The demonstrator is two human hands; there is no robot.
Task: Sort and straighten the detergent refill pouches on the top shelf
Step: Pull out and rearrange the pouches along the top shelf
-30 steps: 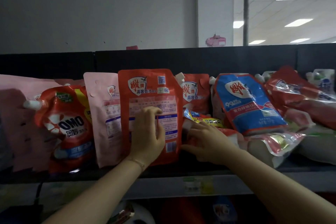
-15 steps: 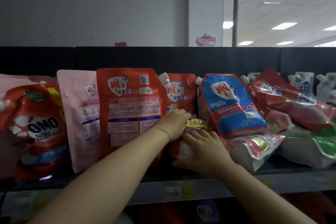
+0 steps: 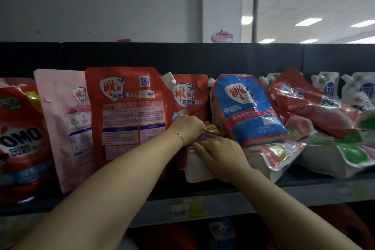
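While slumped pouch (image 3: pixel 195 169) is gripped atop by left hand (image 3: pixel 185 128), pressed by flat right hand (image 3: pixel 221 154): base to be seated squarely.

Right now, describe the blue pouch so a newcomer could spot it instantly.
Find the top shelf, just above the right hand. The blue pouch leans there, tilted, on flat-lying pouches. It alone has a blue front; its neighbours are red.

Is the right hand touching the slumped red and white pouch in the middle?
Touching. The head view shows the right hand lying on the slumped red and white pouch, its fingers spread across the pouch's face with no gap.
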